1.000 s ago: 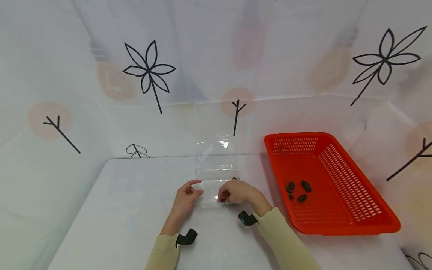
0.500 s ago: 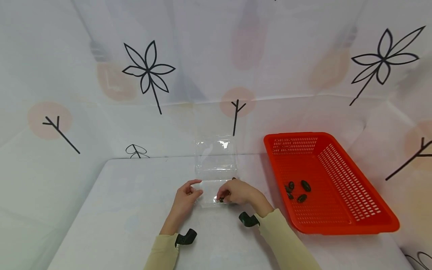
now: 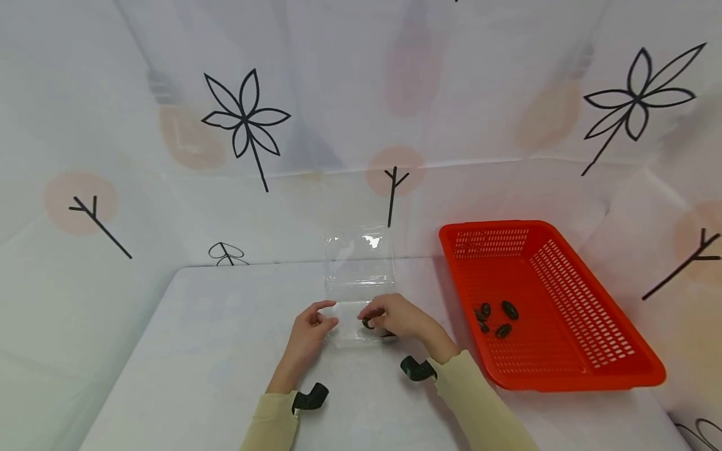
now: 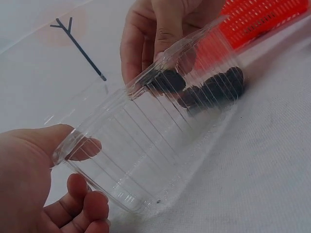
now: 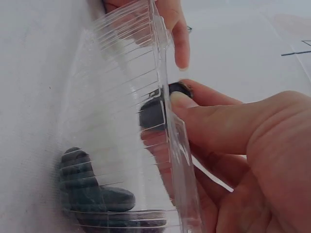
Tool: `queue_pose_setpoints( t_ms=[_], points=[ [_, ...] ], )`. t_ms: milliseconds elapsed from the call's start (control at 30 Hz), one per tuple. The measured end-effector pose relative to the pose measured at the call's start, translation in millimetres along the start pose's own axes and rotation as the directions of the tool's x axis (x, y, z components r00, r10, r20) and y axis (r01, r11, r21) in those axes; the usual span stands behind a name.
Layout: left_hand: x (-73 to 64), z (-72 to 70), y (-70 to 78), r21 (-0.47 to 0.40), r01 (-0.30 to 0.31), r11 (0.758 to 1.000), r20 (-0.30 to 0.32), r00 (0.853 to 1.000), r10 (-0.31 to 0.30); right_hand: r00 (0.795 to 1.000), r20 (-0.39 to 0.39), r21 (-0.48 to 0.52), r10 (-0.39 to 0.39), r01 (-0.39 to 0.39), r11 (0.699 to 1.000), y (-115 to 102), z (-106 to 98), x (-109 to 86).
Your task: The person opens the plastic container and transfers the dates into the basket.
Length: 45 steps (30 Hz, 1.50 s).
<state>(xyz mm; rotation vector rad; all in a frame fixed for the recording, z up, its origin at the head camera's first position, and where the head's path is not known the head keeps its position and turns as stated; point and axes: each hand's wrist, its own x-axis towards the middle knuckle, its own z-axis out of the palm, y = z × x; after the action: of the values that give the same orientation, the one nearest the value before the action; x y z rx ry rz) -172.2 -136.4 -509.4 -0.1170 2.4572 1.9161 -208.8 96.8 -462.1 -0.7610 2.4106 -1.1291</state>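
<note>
A clear plastic clamshell box (image 3: 344,341) lies in front of me with its lid (image 3: 360,260) raised at the back. My left hand (image 3: 307,330) holds the box's left end; in the left wrist view its thumb shows through the plastic and its other fingers curl by the corner. Over the box, my right hand (image 3: 402,317) pinches a dark oval piece (image 5: 153,115) between thumb and fingers, near the rim. Several similar dark green-black pieces (image 4: 224,86) lie together in the right end of the box, partly blurred by the ribbed wall.
To the right stands a red perforated plastic basket (image 3: 570,376), with several dark oval pieces (image 3: 510,310) near its left side. A white cloth (image 3: 214,363) covers the table, and patterned white sheeting (image 3: 338,125) encloses the back and sides.
My right hand has moved slightly back with the dark piece, away from the box's front edge. A dark piece at the front right of the box now shows below it. The left hand stays put.
</note>
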Motion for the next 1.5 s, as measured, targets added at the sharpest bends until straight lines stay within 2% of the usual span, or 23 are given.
queue_pose_setpoints(
  t_ms=[233, 633, 667, 767, 1033, 1267, 1500],
  points=[
    [-0.1, -1.3, -2.1, 0.003, 0.002, 1.000, -0.003, 1.000, -0.002, 0.994, -0.109, 0.039, -0.014, 0.019, 0.999, -0.4, 4.4, 0.0],
    [-0.3, -2.0, -1.9, -0.002, 0.004, 1.000, 0.004, 1.000, -0.004, 0.976, -0.215, 0.023, -0.032, 0.038, 0.999, -9.5, 3.8, -7.7],
    [-2.7, -2.6, 3.4, -0.003, 0.008, 1.000, 0.009, 1.000, -0.008, 0.974, -0.222, 0.024, -0.036, 0.042, 0.999, -9.9, 3.7, -8.3],
    [-3.2, -3.0, 3.5, -0.002, 0.011, 1.000, 0.009, 1.000, -0.011, 0.968, -0.246, 0.019, -0.047, 0.053, 0.998, -11.1, 3.1, -10.2],
    [-0.6, -2.7, 0.5, -0.017, 0.036, 0.999, 0.020, 0.999, -0.036, 0.945, -0.321, 0.000, -0.057, 0.060, 0.998, -17.1, -3.1, -17.4],
    [-1.2, -2.4, -2.4, -0.010, 0.019, 1.000, 0.008, 1.000, -0.019, 0.921, -0.376, -0.006, -0.101, 0.107, 0.994, -22.6, -12.6, -27.5],
    [-1.4, -1.4, -2.1, -0.024, 0.003, 1.000, 0.009, 1.000, -0.003, 0.896, -0.434, 0.022, -0.096, 0.117, 0.993, -29.3, -23.9, -39.3]
  ],
)
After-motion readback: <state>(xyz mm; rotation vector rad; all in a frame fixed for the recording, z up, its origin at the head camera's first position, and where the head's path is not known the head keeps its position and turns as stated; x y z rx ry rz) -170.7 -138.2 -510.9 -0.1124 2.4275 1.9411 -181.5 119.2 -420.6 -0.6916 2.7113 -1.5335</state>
